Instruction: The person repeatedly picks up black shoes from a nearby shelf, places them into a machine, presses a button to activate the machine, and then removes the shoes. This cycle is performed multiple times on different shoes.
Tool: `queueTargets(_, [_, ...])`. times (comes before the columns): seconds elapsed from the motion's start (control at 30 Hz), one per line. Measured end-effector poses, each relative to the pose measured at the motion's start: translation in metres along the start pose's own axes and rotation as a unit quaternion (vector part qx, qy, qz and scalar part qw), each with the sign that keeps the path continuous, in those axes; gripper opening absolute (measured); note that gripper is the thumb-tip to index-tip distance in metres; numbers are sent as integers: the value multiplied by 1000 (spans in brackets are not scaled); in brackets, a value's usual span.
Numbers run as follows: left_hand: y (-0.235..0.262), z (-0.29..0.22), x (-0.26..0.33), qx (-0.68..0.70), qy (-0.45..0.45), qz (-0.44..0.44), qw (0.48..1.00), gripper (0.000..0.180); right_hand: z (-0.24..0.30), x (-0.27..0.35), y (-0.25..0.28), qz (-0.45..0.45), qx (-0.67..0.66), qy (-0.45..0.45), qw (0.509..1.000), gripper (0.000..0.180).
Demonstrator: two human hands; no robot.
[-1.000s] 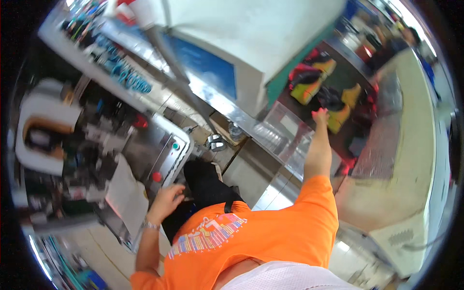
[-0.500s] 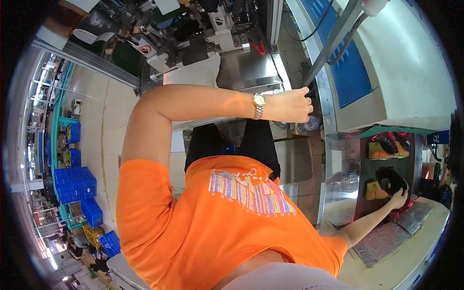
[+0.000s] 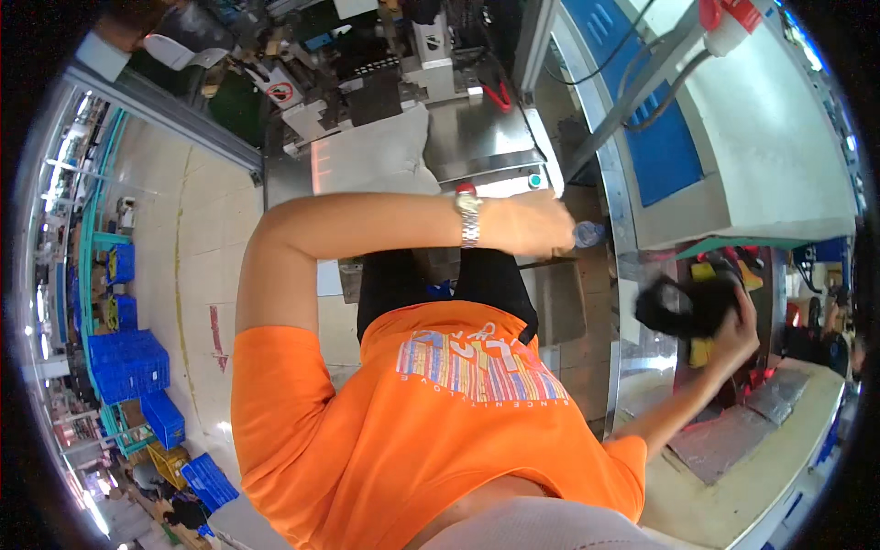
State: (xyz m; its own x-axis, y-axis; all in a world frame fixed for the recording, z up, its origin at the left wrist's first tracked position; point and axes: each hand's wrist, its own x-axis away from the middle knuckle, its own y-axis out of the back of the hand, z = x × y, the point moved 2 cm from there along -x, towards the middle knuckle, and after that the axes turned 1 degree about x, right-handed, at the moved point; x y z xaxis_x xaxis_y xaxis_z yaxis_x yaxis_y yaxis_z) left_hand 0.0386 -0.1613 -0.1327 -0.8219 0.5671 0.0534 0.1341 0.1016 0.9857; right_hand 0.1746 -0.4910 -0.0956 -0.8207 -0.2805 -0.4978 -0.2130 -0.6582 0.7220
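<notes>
Blue crates [image 3: 128, 365] (stacked), steel machine top [image 3: 477, 137], blue panel [image 3: 669, 151]

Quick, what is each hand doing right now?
Left hand: fingers curled beside a plastic bottle; grip cannot be told.
Right hand: closed on a black shoe part.

One silver metal wristwatch [image 3: 468, 218], one clear plastic bottle [image 3: 588, 235], one black soft item [image 3: 689, 306] and one orange printed T-shirt [image 3: 412, 412] are counted; several stacked blue plastic crates [image 3: 128, 367] are seen, number uncertain.
</notes>
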Motion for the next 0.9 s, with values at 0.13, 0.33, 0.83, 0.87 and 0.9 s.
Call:
queueTargets(0.13, [-8,-60,32,732,-106,178,649,45,117,-14,-69,-9,-250,51,967,32])
queueTargets(0.33, [43,-20,75,943,-38,-237,231,83,208,29,-74,-291,-319,332,839,16])
queueTargets(0.83, [78,63,208,776,198,-433,414,40,212,29,-164,-26,-217,351,911,9])
queueTargets(0.87, [75,63,214,748,224,-417,466,39,219,11,-160,-38,-226,303,925,6])
queueTargets(0.9, [70,66,217,748,203,-383,503,34,219,-3,-164,21,-302,241,922,7])
